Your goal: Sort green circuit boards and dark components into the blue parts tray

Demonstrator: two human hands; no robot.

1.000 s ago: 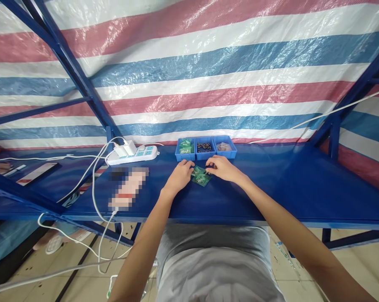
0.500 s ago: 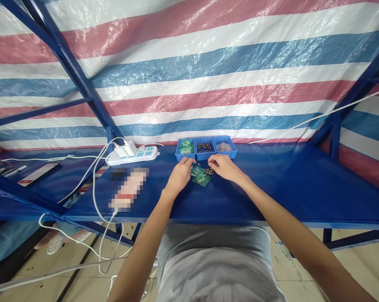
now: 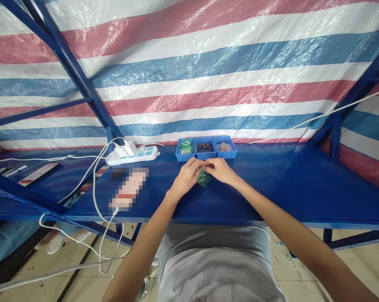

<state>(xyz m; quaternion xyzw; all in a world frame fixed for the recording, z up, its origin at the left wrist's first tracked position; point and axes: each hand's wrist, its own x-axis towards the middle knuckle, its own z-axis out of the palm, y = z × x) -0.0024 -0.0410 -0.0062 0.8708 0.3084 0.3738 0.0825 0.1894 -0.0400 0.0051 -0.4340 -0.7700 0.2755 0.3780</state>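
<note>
My left hand point(image 3: 186, 178) and my right hand point(image 3: 221, 171) meet fingertip to fingertip over the blue shelf point(image 3: 271, 188), just in front of three small blue bins. Between the fingers is something tiny; the left seems to pinch a small green bag and the right a small dark part, but both are mostly hidden. More green bags point(image 3: 204, 180) lie on the shelf under the hands. The left bin point(image 3: 185, 156) holds green bags, the middle bin point(image 3: 205, 155) dark parts, the right bin point(image 3: 226, 154) pale bits.
A white power strip point(image 3: 134, 155) with plugs and white cables point(image 3: 95, 188) lies left of the bins. A blurred flat object point(image 3: 128, 188) lies nearer the front edge. A striped tarp point(image 3: 189, 75) hangs behind, blue frame posts point(image 3: 334, 134) at both sides.
Both hands have come together above the green bags and lifted slightly. The dark parts that lay beside the bags are no longer visible on the shelf.
</note>
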